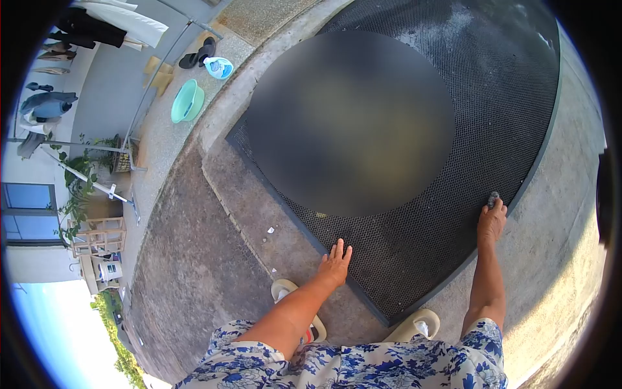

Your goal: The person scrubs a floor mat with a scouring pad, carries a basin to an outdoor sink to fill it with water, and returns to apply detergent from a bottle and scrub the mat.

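A large black textured mat (pixel 389 259) with a raised dark rim lies on the concrete ground in front of me. My left hand (pixel 335 264) rests near its near-left edge, fingers spread, holding nothing. Close to the right rim, my right hand (pixel 492 222) is closed around a small grey lump (pixel 494 198) that sticks out past the fingers. Its kind is too small to make out. A whitish wet-looking patch (pixel 447 29) shows on the mat's far part. A blurred oval hides the middle of the mat.
Two light shoes (pixel 414 326) stand at the mat's near corner. Small white bits (pixel 271 230) lie on the concrete to the left. Farther off are a green basin (pixel 188 101), a blue-and-white tub (pixel 218 68), dark slippers (pixel 197 54), a wooden rack (pixel 100 236) and hanging clothes (pixel 120 19).
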Demonstrator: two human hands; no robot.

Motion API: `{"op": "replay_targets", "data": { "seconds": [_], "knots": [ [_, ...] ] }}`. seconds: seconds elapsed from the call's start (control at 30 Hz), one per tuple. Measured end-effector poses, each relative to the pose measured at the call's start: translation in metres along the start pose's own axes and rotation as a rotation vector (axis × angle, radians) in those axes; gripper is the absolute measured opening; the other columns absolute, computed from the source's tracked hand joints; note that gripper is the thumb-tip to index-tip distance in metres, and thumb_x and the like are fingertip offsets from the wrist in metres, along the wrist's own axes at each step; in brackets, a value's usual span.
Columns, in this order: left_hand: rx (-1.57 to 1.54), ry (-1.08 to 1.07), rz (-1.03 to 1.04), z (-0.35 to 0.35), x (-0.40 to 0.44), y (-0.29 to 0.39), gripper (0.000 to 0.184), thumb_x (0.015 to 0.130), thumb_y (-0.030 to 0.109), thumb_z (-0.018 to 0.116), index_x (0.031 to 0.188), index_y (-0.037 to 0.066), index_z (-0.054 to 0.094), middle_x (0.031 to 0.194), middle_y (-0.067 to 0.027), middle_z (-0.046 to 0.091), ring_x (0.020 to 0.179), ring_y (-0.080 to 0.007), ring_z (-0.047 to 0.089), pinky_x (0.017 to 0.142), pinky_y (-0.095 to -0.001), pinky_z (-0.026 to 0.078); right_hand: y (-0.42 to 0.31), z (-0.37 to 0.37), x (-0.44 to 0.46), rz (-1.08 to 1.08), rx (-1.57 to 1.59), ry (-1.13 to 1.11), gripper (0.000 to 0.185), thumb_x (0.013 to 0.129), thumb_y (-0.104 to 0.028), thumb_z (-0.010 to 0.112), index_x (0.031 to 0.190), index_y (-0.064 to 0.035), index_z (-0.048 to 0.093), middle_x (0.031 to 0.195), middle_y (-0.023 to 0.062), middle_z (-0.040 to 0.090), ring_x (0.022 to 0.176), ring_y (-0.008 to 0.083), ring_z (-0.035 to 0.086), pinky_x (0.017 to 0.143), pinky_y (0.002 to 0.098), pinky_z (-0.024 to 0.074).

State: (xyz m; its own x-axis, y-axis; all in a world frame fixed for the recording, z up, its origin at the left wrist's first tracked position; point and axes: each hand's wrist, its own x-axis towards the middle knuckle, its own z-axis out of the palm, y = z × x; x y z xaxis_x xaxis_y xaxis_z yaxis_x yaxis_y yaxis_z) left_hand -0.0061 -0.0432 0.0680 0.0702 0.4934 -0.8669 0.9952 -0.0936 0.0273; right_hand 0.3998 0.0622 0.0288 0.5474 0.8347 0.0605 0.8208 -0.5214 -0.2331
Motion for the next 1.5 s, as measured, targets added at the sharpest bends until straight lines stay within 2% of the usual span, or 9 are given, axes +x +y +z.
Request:
{"op": "replay_targets", "data": {
  "seconds": [0.13, 0.27, 0.57, 0.8, 0.9, 1.13, 1.37, 1.43, 1.5],
  "knots": [
    [-0.019, 0.010, -0.002, 0.002, -0.001, 0.001, 0.091, 0.082, 0.001, 0.066, 0.152, 0.018, 0.012, 0.159, -0.0115, -0.006, 0.146, -0.0276, 0.012, 0.115, -0.0443, 0.026, -0.051, 0.003, -0.124, -0.667, 0.039, -0.328, 0.041, 0.063, -0.017, 0.077, 0.101, -0.0164, 0.060, 0.096, 0.0069, 0.057, 0.090, 0.0295, 0.055, 0.073, 0.0395, 0.0496],
    [0.038, -0.032, 0.018, 0.006, 0.002, -0.001, 0.093, 0.080, 0.005, 0.070, 0.152, 0.017, 0.013, 0.159, -0.0125, -0.005, 0.145, -0.0279, 0.014, 0.114, -0.0442, 0.027, -0.052, -0.008, -0.180, -1.154, 0.181, -0.469, 0.022, 0.070, -0.018, 0.068, 0.091, -0.0184, 0.063, 0.085, 0.0032, 0.055, 0.080, 0.0254, 0.056, 0.068, 0.0403, 0.0502],
    [0.093, 0.040, 0.041, 0.012, 0.006, -0.007, 0.110, 0.066, 0.018, 0.083, 0.151, 0.013, 0.012, 0.157, -0.0188, -0.002, 0.145, -0.0323, 0.015, 0.111, -0.0467, 0.031, 0.012, 0.008, 0.015, 0.161, -0.009, 0.087, 0.035, 0.076, -0.022, 0.070, 0.109, -0.0149, 0.057, 0.100, 0.0103, 0.058, 0.092, 0.0327, 0.059, 0.075, 0.0423, 0.0518],
    [0.144, 0.026, 0.055, 0.007, 0.005, -0.005, 0.114, 0.067, 0.024, 0.085, 0.151, 0.010, 0.009, 0.156, -0.0231, -0.002, 0.144, -0.0339, 0.015, 0.109, -0.0444, 0.035, -0.020, -0.012, -0.186, -0.999, 0.153, -0.508, 0.028, 0.072, -0.021, 0.071, 0.097, -0.0187, 0.060, 0.090, 0.0043, 0.053, 0.084, 0.0231, 0.055, 0.071, 0.0364, 0.0496],
    [0.151, 0.020, 0.047, 0.011, 0.007, -0.008, 0.118, 0.065, 0.022, 0.086, 0.151, 0.011, 0.007, 0.156, -0.0216, -0.006, 0.145, -0.0331, 0.013, 0.111, -0.0436, 0.033, -0.001, -0.001, -0.136, -0.866, 0.137, -0.403, 0.028, 0.072, -0.020, 0.071, 0.098, -0.0183, 0.060, 0.091, 0.0050, 0.054, 0.084, 0.0233, 0.055, 0.071, 0.0363, 0.0496],
    [0.146, 0.008, 0.021, 0.007, 0.005, -0.003, 0.116, 0.066, 0.023, 0.085, 0.151, 0.010, 0.008, 0.156, -0.0222, -0.007, 0.145, -0.0335, 0.012, 0.112, -0.0431, 0.032, 0.019, 0.001, 0.038, 0.249, 0.016, 0.148, 0.033, 0.076, -0.020, 0.069, 0.108, -0.0176, 0.060, 0.099, 0.0073, 0.057, 0.087, 0.0311, 0.058, 0.074, 0.0402, 0.0525],
    [0.121, 0.067, 0.068, 0.011, 0.006, -0.005, 0.111, 0.067, 0.022, 0.084, 0.150, 0.010, 0.010, 0.156, -0.0229, -0.002, 0.144, -0.0355, 0.017, 0.110, -0.0460, 0.033, -0.059, 0.012, -0.158, -1.056, 0.166, -0.432, 0.018, 0.080, -0.021, 0.063, 0.096, -0.0157, 0.059, 0.089, 0.0055, 0.055, 0.080, 0.0231, 0.058, 0.067, 0.0369, 0.0522],
    [0.126, 0.046, 0.061, 0.010, 0.004, -0.007, 0.111, 0.067, 0.021, 0.084, 0.150, 0.010, 0.011, 0.156, -0.0225, -0.002, 0.144, -0.0355, 0.017, 0.111, -0.0460, 0.033, -0.052, 0.014, -0.139, -1.095, 0.204, -0.405, 0.014, 0.083, -0.020, 0.057, 0.097, -0.0166, 0.059, 0.090, 0.0056, 0.055, 0.081, 0.0234, 0.058, 0.068, 0.0367, 0.0525],
    [0.157, 0.026, 0.047, 0.008, 0.004, -0.004, 0.115, 0.067, 0.022, 0.085, 0.151, 0.010, 0.007, 0.156, -0.0224, -0.006, 0.144, -0.0346, 0.013, 0.111, -0.0421, 0.033, -0.035, 0.015, -0.070, -0.779, 0.121, -0.208, 0.025, 0.078, -0.019, 0.065, 0.103, -0.0185, 0.059, 0.092, 0.0053, 0.056, 0.083, 0.0252, 0.059, 0.069, 0.0378, 0.0528]
  ]
}}
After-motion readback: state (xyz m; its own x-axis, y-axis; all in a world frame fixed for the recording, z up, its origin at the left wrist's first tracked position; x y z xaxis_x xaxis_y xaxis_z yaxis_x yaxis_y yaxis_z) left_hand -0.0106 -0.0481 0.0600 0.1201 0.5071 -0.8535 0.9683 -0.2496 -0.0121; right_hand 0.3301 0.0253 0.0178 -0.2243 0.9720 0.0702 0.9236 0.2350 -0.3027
